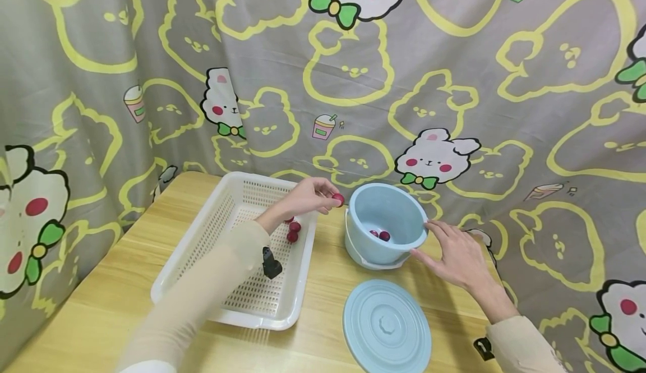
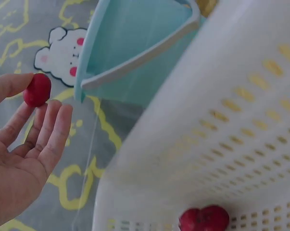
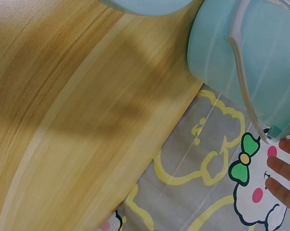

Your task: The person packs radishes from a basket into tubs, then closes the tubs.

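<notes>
My left hand [image 1: 314,195] pinches a small round red fruit [image 2: 37,90] between thumb and index finger, the other fingers spread loosely. It hovers between the white perforated basket [image 1: 305,272] and the light-blue bucket [image 1: 388,207], just left of the bucket's rim. Inside the bucket lie two visible red fruits [image 1: 384,235]. More red fruits [image 1: 293,233] sit by the basket's right wall, partly hidden by the left forearm. At the bucket's right side, my right hand [image 1: 456,254] touches the rim with fingers extended; the right wrist view catches only some fingertips [image 3: 283,169].
A round blue lid [image 1: 386,323] lies on the wooden table [image 1: 323,339] in front of the bucket. The bucket's white handle [image 3: 241,67] hangs down its side. Behind the table hangs a grey patterned curtain [image 1: 282,59].
</notes>
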